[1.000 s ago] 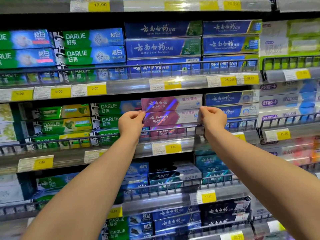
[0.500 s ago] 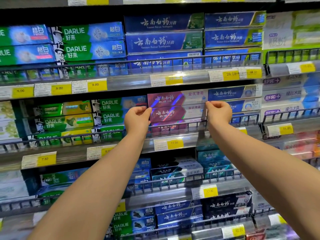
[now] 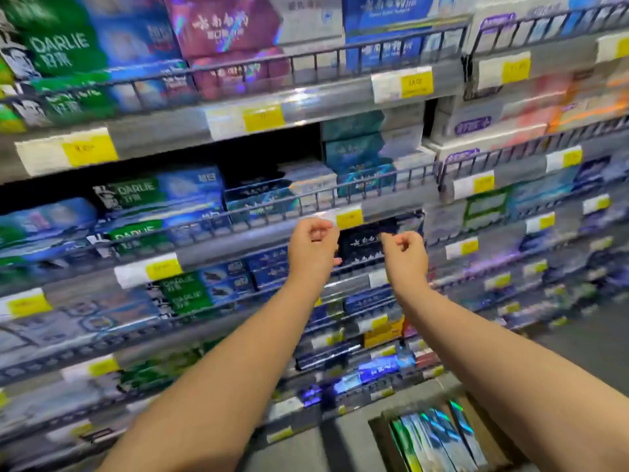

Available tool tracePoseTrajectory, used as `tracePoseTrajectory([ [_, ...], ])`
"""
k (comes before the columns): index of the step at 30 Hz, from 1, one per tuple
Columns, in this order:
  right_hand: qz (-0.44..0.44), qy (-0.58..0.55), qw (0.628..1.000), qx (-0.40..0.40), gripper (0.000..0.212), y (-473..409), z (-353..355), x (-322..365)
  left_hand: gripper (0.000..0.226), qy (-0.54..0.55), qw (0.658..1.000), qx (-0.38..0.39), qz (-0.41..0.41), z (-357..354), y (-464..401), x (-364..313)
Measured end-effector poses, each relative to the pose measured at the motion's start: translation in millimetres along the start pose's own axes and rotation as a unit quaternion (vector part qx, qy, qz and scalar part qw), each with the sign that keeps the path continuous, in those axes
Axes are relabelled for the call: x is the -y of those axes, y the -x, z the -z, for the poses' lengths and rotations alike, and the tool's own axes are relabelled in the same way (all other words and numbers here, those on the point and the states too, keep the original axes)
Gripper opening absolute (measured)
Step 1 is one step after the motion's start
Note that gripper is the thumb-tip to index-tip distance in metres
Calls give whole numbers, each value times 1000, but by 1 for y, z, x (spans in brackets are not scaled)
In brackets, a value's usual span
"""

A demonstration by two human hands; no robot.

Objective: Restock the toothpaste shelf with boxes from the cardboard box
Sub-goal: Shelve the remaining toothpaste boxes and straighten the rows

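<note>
The view is blurred. My left hand (image 3: 313,247) and my right hand (image 3: 405,253) hang in the air in front of the lower shelves, a little apart, fingers curled in, holding nothing. The magenta toothpaste boxes (image 3: 221,28) lie stacked on the shelf at the top of the view, behind a wire rail (image 3: 306,61). At the bottom right stands the cardboard box (image 3: 379,437), open, with several shiny toothpaste boxes (image 3: 439,437) upright inside it. A dark blue toothpaste box (image 3: 360,243) shows on the shelf between my hands.
Shelves of toothpaste boxes fill the view, each fronted by a wire rail and yellow price tags (image 3: 262,117). Green Darlie boxes (image 3: 61,49) are on the left, white and purple ones (image 3: 473,126) on the right. Grey floor (image 3: 585,338) lies at the right.
Both hands have let go of the magenta boxes and dropped away from that shelf. The camera has tilted down, bringing the lower shelves and the cardboard box into view.
</note>
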State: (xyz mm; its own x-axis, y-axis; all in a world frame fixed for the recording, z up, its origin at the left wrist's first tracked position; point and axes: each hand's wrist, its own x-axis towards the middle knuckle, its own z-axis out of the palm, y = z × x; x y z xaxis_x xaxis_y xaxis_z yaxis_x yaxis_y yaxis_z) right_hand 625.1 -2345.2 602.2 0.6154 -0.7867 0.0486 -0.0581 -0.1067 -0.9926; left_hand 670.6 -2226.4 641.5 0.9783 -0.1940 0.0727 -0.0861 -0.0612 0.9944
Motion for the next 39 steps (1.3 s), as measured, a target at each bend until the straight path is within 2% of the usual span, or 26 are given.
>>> tracePoseTrajectory([
  [4,-125,108,986,23,24,5,54,-116,7,-36,991,17,131,-43,34,96],
  [7,-174,152,972,47,31,-5,93,-181,11,-38,981,5,190,-80,54,153],
  [10,-217,222,945,101,44,-17,129,-235,15,-43,964,-1,264,-115,73,205],
  [13,-249,250,923,155,42,-30,159,-287,22,-58,952,10,301,-147,98,272],
  [16,-270,260,908,188,47,-39,180,-337,14,-113,916,0,384,-173,127,328],
  [19,-282,288,885,230,42,-48,190,-394,8,-121,899,8,422,-200,154,401],
  [21,-288,300,875,249,43,-51,194,-441,10,-140,888,9,439,-214,169,451],
  [24,-310,286,860,286,17,-48,193,-512,19,-161,876,33,453,-232,182,510],
  [26,-311,288,851,311,13,-47,189,-572,18,-174,877,47,445,-245,185,556],
  [29,-309,314,836,326,23,-37,179,-659,25,-210,884,72,410,-263,188,618],
  [34,-330,344,812,336,42,-29,152,-789,45,-249,856,120,437,-288,193,738],
  [37,-315,341,824,324,47,-34,134,-836,50,-268,846,106,448,-297,190,786],
  [39,-287,321,845,318,66,-35,123,-857,49,-300,845,79,436,-302,182,802],
])
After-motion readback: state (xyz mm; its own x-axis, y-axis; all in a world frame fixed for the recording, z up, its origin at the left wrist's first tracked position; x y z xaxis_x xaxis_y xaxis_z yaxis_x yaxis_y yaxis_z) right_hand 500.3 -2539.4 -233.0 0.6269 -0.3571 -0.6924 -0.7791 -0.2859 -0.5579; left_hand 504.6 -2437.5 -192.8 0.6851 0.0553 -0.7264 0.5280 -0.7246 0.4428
